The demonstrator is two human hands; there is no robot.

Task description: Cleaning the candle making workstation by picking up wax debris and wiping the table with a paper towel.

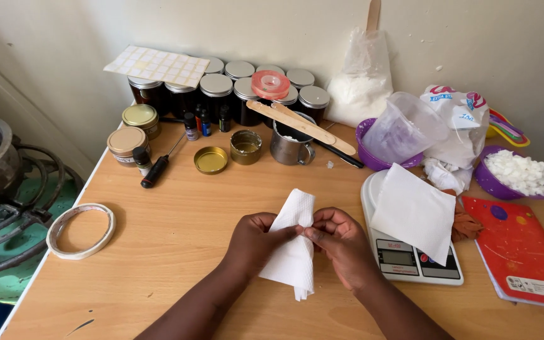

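A white paper napkin (294, 252) is held upright above the wooden table (177, 220), folded lengthwise. My left hand (256, 242) grips its left edge with fingers curled. My right hand (341, 242) pinches its right edge with thumb and fingertips. The two hands nearly meet at the middle of the napkin. To the right, a white kitchen scale (410, 255) carries a flat white paper sheet (415, 211).
Dark jars with silver lids (221, 88), a metal mug (289, 146) with wooden sticks (300, 126), small tins (245, 147), a screwdriver (155, 170), a tape ring (82, 230), purple bowls (516, 173), a red notebook (524, 252) and a gas burner (7, 201) at left.
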